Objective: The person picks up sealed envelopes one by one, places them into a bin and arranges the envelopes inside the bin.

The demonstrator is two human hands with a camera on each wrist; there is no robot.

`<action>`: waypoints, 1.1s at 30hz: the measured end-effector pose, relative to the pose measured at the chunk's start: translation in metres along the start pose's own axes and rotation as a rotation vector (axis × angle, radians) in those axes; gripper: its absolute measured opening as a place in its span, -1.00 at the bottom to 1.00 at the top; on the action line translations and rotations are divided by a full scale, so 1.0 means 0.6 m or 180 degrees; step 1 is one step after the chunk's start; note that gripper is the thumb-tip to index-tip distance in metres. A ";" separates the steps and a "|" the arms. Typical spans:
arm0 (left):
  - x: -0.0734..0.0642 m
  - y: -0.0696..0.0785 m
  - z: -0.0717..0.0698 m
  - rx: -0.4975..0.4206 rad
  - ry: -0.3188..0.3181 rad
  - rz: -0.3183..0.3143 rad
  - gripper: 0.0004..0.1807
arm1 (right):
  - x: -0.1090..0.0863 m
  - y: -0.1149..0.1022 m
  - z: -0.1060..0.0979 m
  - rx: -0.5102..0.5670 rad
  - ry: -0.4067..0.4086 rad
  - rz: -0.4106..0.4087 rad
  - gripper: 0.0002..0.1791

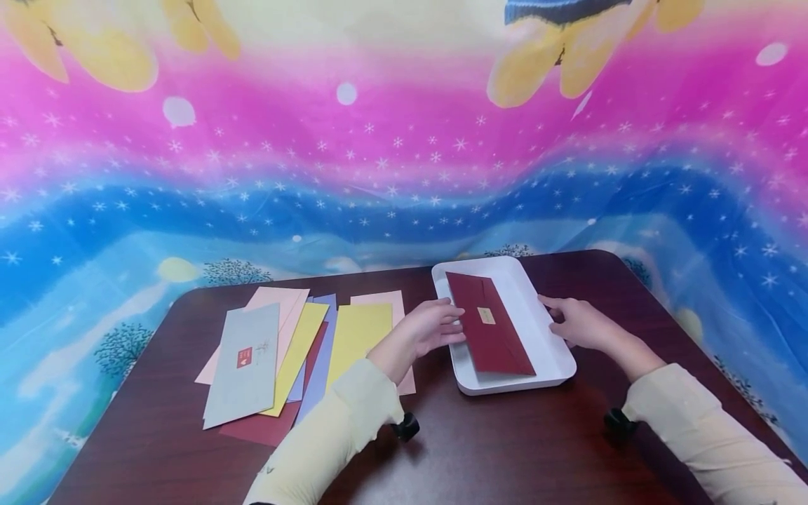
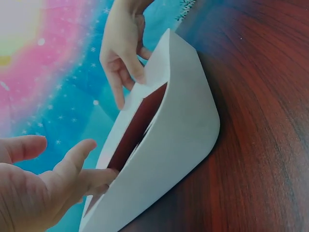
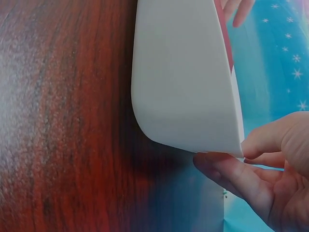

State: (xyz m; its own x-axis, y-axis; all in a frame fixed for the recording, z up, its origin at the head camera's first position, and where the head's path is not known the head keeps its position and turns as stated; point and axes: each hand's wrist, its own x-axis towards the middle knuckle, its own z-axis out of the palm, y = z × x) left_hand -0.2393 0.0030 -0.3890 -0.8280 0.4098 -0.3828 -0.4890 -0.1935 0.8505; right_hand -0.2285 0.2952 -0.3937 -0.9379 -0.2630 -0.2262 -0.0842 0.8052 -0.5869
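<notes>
The red envelope (image 1: 500, 348) sits in the white tray (image 1: 520, 301), probably light, bendy paper best pinched by 1 long edge, left hand (image 1: 435, 326) loose-fingered at it, right hand (image 1: 583, 324) pinching the tray's rim.

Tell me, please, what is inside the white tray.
The white tray holds a dark red envelope with a small pale label on it. Bare white floor shows to its right. Whether anything lies beneath the envelope cannot be seen, as it covers that part.
</notes>
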 end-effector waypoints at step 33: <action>-0.082 0.059 -0.119 0.1241 -0.0344 0.0290 -0.36 | -0.001 -0.002 0.002 -0.0064 0.0001 0.0029 -0.26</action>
State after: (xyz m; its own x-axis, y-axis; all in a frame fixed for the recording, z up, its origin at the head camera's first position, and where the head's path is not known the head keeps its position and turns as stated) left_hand -0.2353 -0.0875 -0.3656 -0.8193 0.5020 -0.2771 -0.2572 0.1102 0.9601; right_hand -0.2273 0.2936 -0.3938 -0.9388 -0.2553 -0.2311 -0.0824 0.8182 -0.5690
